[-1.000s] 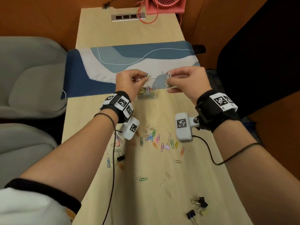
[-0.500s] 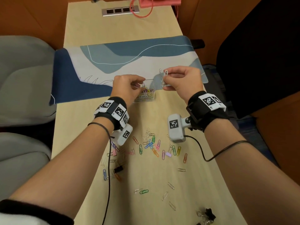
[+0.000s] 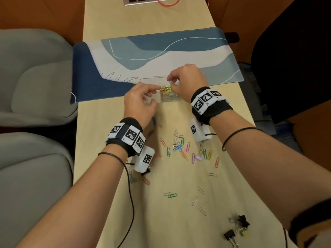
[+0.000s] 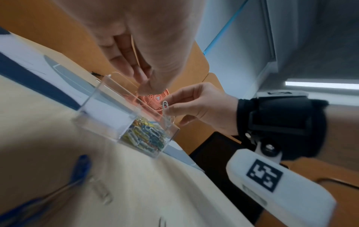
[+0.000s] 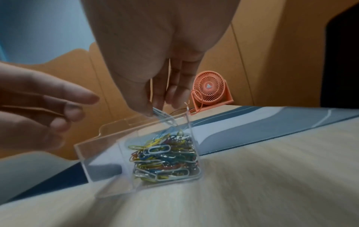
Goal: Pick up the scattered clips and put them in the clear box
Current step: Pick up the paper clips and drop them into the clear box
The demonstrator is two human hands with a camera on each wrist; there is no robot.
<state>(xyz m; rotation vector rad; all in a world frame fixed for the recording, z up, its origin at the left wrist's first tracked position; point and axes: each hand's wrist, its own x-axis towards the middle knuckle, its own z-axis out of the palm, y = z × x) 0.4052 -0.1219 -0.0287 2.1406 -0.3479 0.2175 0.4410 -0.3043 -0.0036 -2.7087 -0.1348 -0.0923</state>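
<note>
The clear box [image 3: 155, 100] [image 4: 101, 113] [image 5: 101, 161] stands at the desk mat's near edge with its lid open; its right compartment is heaped with coloured clips [image 5: 165, 155]. My right hand [image 3: 172, 83] [image 4: 172, 106] [image 5: 155, 107] hovers over that compartment and pinches a few silver clips [image 4: 166, 110] [image 5: 163, 115] that dip past the rim. My left hand [image 3: 152, 97] [image 4: 136, 73] [image 5: 73, 107] hangs just left of the box, fingers relaxed, holding nothing. More scattered clips [image 3: 180, 146] lie on the table below my wrists.
Black binder clips [image 3: 239, 224] lie at the near right, another [image 3: 146, 171] under my left wrist camera. The blue and white desk mat [image 3: 161, 56] crosses the table behind the box. A pink fan [image 5: 210, 92] and a power strip [image 3: 143, 0] stand farther back. Grey seats [image 3: 35, 77] are on the left.
My right hand has carried its silver clips left and down over the box. My left hand has drawn back to the box's left side. The head view has tilted down.
</note>
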